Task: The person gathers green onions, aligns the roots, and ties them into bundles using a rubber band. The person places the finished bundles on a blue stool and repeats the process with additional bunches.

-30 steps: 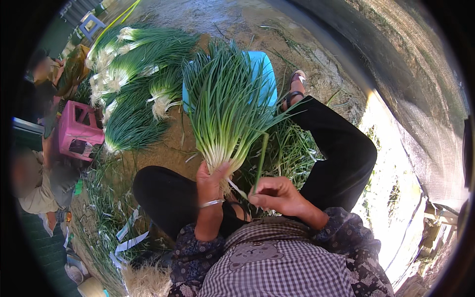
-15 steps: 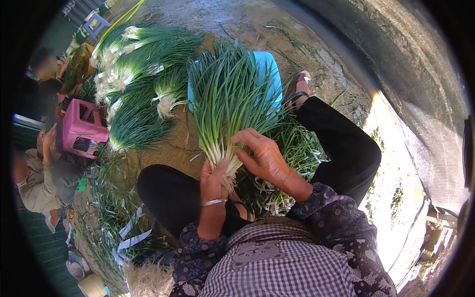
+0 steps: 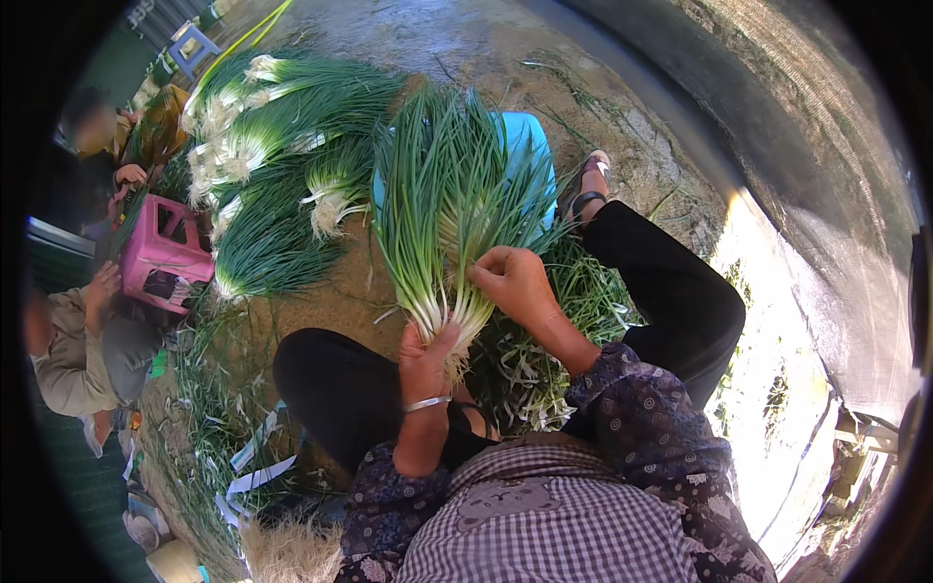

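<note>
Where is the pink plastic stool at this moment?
In the head view, the pink stool stands at the left side, beside the piled green onions on the ground and just above a seated person's hand.

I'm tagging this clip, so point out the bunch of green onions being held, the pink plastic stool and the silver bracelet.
bunch of green onions (image 3: pixel 442 223), head view, on the green leaves.
pink plastic stool (image 3: pixel 160 255), head view, on its side wall.
silver bracelet (image 3: pixel 426 403), head view, on the band at the left wrist.

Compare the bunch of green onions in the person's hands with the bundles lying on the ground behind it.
The held bunch stands fanned upward, gripped at its white roots by the left hand with the right hand on its stalks; the ground bundles lie flat, untouched. The ground bundles are several, the held bunch one. Both have green leaves and white ends.
</note>
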{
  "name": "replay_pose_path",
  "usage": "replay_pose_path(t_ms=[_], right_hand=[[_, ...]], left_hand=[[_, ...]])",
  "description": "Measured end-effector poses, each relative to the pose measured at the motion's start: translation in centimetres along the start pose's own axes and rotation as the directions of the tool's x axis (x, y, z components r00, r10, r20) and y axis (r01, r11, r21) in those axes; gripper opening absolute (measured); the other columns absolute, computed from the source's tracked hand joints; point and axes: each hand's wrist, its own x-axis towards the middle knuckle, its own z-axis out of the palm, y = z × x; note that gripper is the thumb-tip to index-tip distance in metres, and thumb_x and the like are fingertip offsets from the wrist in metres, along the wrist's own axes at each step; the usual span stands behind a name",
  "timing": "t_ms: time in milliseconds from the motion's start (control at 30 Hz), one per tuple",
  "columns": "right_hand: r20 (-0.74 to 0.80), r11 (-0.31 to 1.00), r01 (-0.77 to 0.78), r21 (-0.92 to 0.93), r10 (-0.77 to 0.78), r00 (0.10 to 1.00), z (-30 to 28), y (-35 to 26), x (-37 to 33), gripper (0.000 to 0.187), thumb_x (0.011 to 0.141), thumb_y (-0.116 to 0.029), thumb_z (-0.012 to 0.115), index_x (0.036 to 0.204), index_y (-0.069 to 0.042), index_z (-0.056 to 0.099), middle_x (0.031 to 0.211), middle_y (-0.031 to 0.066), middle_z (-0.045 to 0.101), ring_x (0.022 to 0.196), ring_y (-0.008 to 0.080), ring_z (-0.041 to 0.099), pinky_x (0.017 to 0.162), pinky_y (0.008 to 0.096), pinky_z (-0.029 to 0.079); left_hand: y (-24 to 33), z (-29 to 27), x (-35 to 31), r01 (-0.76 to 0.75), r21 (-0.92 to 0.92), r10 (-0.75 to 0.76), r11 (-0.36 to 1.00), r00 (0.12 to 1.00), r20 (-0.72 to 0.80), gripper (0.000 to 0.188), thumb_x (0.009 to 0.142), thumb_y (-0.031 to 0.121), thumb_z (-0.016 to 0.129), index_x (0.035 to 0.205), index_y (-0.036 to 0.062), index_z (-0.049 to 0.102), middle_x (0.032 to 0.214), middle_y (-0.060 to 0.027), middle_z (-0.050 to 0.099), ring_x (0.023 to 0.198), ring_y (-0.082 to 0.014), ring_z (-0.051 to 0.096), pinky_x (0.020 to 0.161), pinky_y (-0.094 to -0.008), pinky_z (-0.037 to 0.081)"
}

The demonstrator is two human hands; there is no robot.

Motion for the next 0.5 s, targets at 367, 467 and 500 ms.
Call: replay_pose_path(t_ms=[367, 467, 500], right_hand=[[0.269, 0.581, -0.110, 0.806, -0.195, 0.943, -5.7, -2.5, -11.3, 0.005, 0.085, -0.002, 0.068, 0.083, -0.002, 0.063, 0.070, -0.0039, 0.057, 0.060, 0.0005, 0.048, 0.053, 0.0186, 0.038], [0.360, 0.878, -0.297, 0.376, 0.157, 0.920, -6.0, 0.2, -12.1, 0.015, 0.089, -0.013, 0.069, 0.081, -0.001, 0.064, 0.065, -0.0021, 0.058, 0.055, 0.0030, 0.049, 0.049, 0.0210, 0.038], [0.441, 0.954, -0.297, 0.044, 0.248, 0.862, -5.9, 1.6, -12.1, 0.017, 0.089, -0.015, 0.068, 0.084, 0.000, 0.065, 0.062, -0.0007, 0.057, 0.053, 0.0049, 0.048, 0.049, 0.0232, 0.040]], left_hand=[[0.2, 0.0, -0.3, 0.055, -0.031, -0.057, 0.998, 0.997, -0.048, 0.022, 0.094, 0.012, 0.060, 0.114, 0.0019, 0.061, 0.099, -0.0085, 0.069, 0.078, -0.0164, 0.067, 0.064, -0.0273, 0.055], [0.5, 0.4, -0.4, 0.086, 0.003, -0.086, 0.996, 0.994, -0.072, 0.025, 0.096, 0.019, 0.058, 0.115, 0.0021, 0.061, 0.099, -0.0089, 0.069, 0.077, -0.0166, 0.068, 0.059, -0.0272, 0.054], [0.7, 0.5, -0.4, 0.103, -0.006, -0.104, 0.995, 0.992, -0.071, 0.025, 0.097, 0.020, 0.057, 0.115, 0.0022, 0.061, 0.098, -0.0087, 0.068, 0.076, -0.0163, 0.067, 0.059, -0.0272, 0.054]])
